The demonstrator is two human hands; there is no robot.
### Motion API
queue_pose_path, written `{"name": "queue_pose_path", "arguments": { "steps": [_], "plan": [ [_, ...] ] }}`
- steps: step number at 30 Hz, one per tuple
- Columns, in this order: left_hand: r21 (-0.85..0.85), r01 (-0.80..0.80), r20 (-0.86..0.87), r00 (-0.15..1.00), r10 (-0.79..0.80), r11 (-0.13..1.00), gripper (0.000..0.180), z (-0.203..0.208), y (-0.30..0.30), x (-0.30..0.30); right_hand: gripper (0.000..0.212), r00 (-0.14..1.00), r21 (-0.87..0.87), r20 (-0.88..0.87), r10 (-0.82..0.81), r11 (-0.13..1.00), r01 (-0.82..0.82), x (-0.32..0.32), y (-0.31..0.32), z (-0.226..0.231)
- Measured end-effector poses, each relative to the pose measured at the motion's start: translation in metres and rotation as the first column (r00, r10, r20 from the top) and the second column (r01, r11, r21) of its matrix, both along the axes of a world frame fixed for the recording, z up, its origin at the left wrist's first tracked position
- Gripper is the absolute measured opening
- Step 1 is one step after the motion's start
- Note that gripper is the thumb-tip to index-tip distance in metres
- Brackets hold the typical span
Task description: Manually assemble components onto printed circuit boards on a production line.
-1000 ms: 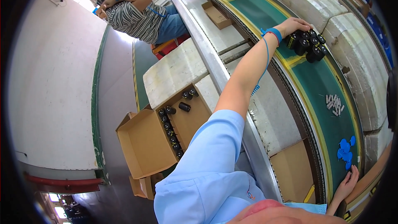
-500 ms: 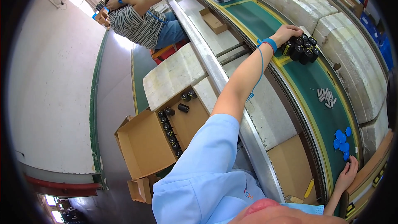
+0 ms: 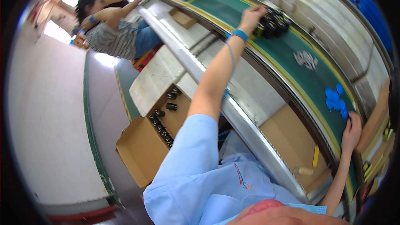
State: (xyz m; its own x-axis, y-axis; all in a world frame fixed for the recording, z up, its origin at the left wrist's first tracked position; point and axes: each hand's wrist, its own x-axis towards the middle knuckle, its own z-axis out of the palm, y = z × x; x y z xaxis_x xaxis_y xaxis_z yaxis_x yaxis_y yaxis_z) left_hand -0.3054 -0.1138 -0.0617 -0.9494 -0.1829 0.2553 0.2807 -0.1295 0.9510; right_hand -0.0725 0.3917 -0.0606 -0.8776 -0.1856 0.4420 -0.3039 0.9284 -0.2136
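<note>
My left hand (image 3: 253,18), with a blue strap at its wrist, reaches to a tight cluster of black cylindrical capacitors (image 3: 271,26) on the green belt (image 3: 287,50). Its fingers are bent together against the cluster's near-left side; motion blur softens the fingertips. Loosely spread, the fingers of my right hand (image 3: 352,131) rest at the belt's right end, beside the lowest of several blue disc-shaped components (image 3: 333,98). Between the two hands lies a small heap of silvery cylindrical components (image 3: 305,60).
An open cardboard box (image 3: 143,150) with black capacitors stands left of the metal rail (image 3: 246,129). White foam blocks (image 3: 333,29) line the belt's far side. A yellow-handled tool (image 3: 316,156) lies on cardboard below the belt. Another person (image 3: 114,37) sits at the upper left.
The whole view has shifted, so the belt and its parts appear further left and higher. My left hand stays at the capacitors and my right beside the blue discs.
</note>
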Motion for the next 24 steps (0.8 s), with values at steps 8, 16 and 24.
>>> {"name": "queue_pose_path", "arguments": {
  "steps": [8, 16, 24],
  "plan": [
    [0.055, -0.135, 0.020, 0.991, 0.134, 0.989, 0.040, -0.003, 0.004, 0.016, 0.022, 0.997, 0.005, -0.011, -0.081, 0.997, 0.081, 0.004, -0.019, 0.008],
    [-0.040, -0.374, -0.038, 0.927, 0.373, 0.926, 0.050, 0.002, -0.015, 0.029, 0.021, 0.996, -0.001, -0.041, -0.076, 0.997, 0.076, 0.008, -0.020, 0.009],
    [-0.139, -0.367, -0.152, 0.926, 0.346, 0.920, 0.049, -0.003, -0.010, 0.058, 0.021, 0.999, 0.010, -0.043, -0.028, 1.000, 0.028, 0.002, -0.028, 0.006]
  ]
}}
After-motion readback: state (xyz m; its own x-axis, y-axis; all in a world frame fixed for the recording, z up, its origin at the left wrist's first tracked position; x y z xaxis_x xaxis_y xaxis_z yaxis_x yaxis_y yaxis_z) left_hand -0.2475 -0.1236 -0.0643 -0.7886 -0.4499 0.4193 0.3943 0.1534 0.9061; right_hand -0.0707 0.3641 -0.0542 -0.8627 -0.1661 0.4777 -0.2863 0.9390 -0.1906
